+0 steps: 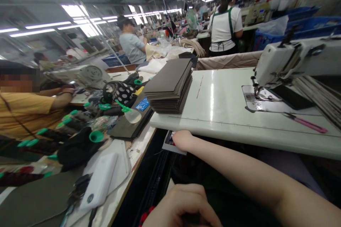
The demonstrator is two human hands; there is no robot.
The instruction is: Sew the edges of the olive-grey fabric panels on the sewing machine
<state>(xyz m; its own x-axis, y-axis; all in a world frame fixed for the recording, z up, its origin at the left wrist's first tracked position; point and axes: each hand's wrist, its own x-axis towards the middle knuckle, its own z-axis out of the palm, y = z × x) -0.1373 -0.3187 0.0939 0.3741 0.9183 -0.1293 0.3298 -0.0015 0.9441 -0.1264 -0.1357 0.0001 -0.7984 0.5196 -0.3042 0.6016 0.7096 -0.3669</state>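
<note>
**Right hand [182,140] at white tabletop [221,120] edge; left hand [181,207] curled below.**
The right hand is loosely closed beside a printed card [173,146], its hold untellable; the left hand's contents are hidden. A stack of dark panels [168,87] lies ahead of the right hand, a sewing machine [277,67] further right.

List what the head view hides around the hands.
Head view:
- Lower hand: whether it holds anything, cut off by the bottom edge.
- Card under the other hand: its face, hidden by that hand and the sewing table's edge.
- Blue label beside the dark stack: print too small to read.
</note>
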